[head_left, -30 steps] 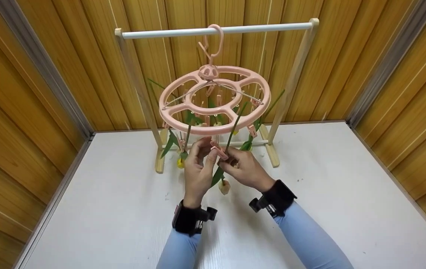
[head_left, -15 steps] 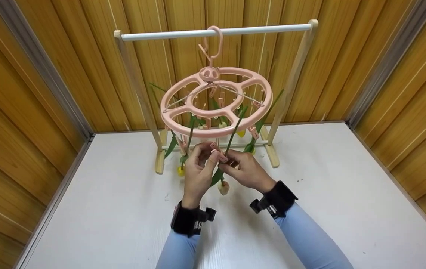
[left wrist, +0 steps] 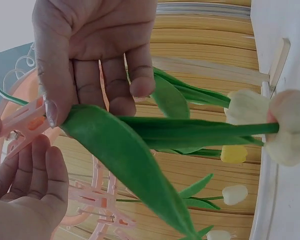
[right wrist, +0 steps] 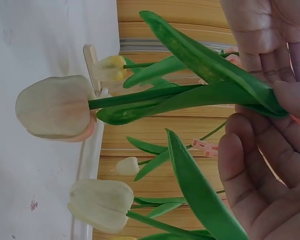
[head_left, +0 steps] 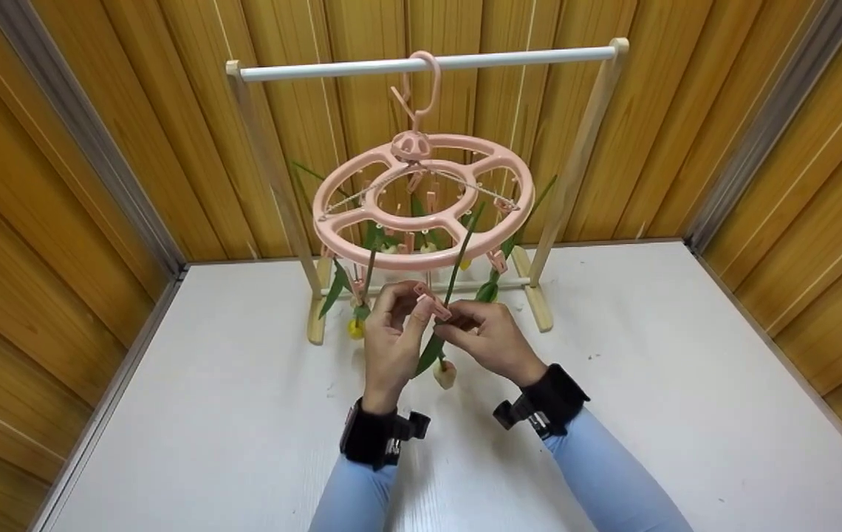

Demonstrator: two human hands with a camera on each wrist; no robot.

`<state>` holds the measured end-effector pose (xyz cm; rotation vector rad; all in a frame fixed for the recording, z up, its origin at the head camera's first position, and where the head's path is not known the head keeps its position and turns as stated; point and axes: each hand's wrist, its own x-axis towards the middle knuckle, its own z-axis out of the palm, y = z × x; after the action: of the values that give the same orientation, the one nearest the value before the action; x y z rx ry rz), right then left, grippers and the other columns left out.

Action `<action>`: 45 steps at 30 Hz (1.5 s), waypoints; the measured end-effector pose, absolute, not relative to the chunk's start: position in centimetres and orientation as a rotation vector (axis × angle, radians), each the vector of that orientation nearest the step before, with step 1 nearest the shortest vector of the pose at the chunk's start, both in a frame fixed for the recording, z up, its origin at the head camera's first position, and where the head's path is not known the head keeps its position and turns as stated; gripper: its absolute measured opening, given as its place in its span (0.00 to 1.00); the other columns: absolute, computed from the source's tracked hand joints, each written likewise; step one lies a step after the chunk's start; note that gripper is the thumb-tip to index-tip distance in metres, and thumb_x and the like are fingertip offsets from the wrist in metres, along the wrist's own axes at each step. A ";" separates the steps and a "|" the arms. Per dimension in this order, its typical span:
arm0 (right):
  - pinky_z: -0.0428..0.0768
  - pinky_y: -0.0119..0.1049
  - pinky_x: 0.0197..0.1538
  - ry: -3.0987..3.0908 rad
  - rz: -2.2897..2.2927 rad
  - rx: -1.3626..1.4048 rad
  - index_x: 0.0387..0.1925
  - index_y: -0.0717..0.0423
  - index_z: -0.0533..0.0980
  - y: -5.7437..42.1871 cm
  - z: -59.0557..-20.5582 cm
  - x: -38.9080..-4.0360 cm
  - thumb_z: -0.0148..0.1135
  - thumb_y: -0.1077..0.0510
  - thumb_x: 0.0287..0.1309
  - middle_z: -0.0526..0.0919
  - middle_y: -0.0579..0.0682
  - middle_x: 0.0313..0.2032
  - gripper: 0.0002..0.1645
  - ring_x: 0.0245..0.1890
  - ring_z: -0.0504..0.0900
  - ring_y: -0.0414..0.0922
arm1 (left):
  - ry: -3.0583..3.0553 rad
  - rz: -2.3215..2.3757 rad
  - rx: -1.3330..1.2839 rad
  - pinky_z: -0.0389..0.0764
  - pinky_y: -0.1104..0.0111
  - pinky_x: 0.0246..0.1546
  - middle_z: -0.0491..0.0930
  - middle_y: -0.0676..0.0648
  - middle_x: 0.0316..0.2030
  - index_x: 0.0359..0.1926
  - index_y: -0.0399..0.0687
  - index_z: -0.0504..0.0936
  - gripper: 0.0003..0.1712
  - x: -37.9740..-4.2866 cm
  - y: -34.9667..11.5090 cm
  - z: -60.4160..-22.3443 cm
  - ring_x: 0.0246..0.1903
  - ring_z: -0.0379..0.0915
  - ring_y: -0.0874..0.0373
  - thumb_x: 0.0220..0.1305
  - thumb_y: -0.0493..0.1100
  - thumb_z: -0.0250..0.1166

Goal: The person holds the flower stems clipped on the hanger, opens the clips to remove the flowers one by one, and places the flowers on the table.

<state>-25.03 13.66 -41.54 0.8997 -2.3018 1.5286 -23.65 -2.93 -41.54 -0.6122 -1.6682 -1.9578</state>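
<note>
Wood-panelled walls [head_left: 495, 96] close in on a white counter [head_left: 244, 443], where a wooden rack with a white bar [head_left: 317, 71] carries a pink ring hanger [head_left: 410, 261]. Just in front of the hanger, a person's left hand [head_left: 391, 343] pinches one of its pink clips [head_left: 432, 301], while the right hand [head_left: 491, 340] holds a pale tulip [left wrist: 180, 131] by the stem right beside that clip. From where I stand, the tulip hangs bloom downward above the counter; whether its stem is caught in the clip's mouth, I can't tell. Little has changed over the last half second: the hanger has swung slightly to the left, and both hands keep to nearly the same spot. To my eye that means the clipping isn't finished, with the stem perhaps being settled into place. Other tulips hang around the ring, among them a yellow tulip [head_left: 357, 329] to the left. No brand, label or writing can be read anywhere, not even on the black wrist straps [head_left: 558, 399].
</note>
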 end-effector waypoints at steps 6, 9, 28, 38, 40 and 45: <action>0.82 0.30 0.37 -2.221 1.585 0.876 0.40 0.63 0.86 13.4 -42.0 -24.9 0.73 0.65 0.60 0.89 0.55 0.32 0.06 0.31 0.85 0.38 | -1.641 -1.966 -0.622 0.80 0.64 0.53 0.82 0.34 0.39 0.49 0.29 0.78 0.10 -23.6 -3.0 -41.4 0.42 0.83 0.50 0.70 0.30 0.64; 0.82 0.29 0.36 -2.183 1.591 0.873 0.39 0.63 0.85 13.2 -42.2 -24.8 0.73 0.66 0.60 0.88 0.56 0.32 0.06 0.30 0.85 0.38 | -1.629 -1.970 -0.628 0.80 0.64 0.53 0.83 0.36 0.37 0.48 0.29 0.78 0.09 -23.5 -3.1 -41.4 0.40 0.83 0.49 0.70 0.30 0.64; 0.82 0.30 0.38 -2.157 1.566 0.876 0.39 0.62 0.86 13.2 -42.6 -24.6 0.71 0.66 0.61 0.88 0.54 0.32 0.05 0.32 0.84 0.38 | -1.606 -1.927 -0.654 0.81 0.65 0.49 0.86 0.40 0.33 0.46 0.31 0.80 0.07 -23.5 -3.0 -41.4 0.38 0.83 0.46 0.69 0.30 0.65; 0.84 0.32 0.38 -2.160 1.567 0.889 0.39 0.63 0.86 13.4 -42.4 -24.6 0.70 0.67 0.62 0.88 0.55 0.32 0.04 0.32 0.85 0.39 | -1.606 -1.919 -0.654 0.81 0.64 0.48 0.86 0.40 0.32 0.46 0.30 0.80 0.07 -23.5 -3.0 -41.4 0.38 0.84 0.46 0.70 0.31 0.65; 0.83 0.31 0.39 -2.166 1.560 0.884 0.40 0.63 0.86 13.4 -42.4 -24.6 0.70 0.67 0.62 0.88 0.55 0.33 0.04 0.33 0.85 0.39 | -1.610 -1.920 -0.656 0.81 0.64 0.48 0.86 0.40 0.32 0.47 0.30 0.80 0.08 -23.5 -3.0 -41.4 0.37 0.84 0.47 0.70 0.31 0.64; 0.83 0.31 0.38 -2.181 1.550 0.872 0.41 0.63 0.86 13.5 -42.4 -24.5 0.70 0.66 0.63 0.88 0.54 0.34 0.06 0.33 0.85 0.39 | -1.621 -1.923 -0.641 0.81 0.65 0.49 0.86 0.40 0.33 0.48 0.29 0.79 0.09 -23.5 -3.0 -41.4 0.38 0.84 0.49 0.70 0.30 0.64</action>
<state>-24.47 13.49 -42.44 0.8724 -2.1814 1.5502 -23.45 -2.97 -41.42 -0.6409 -1.6212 -1.9232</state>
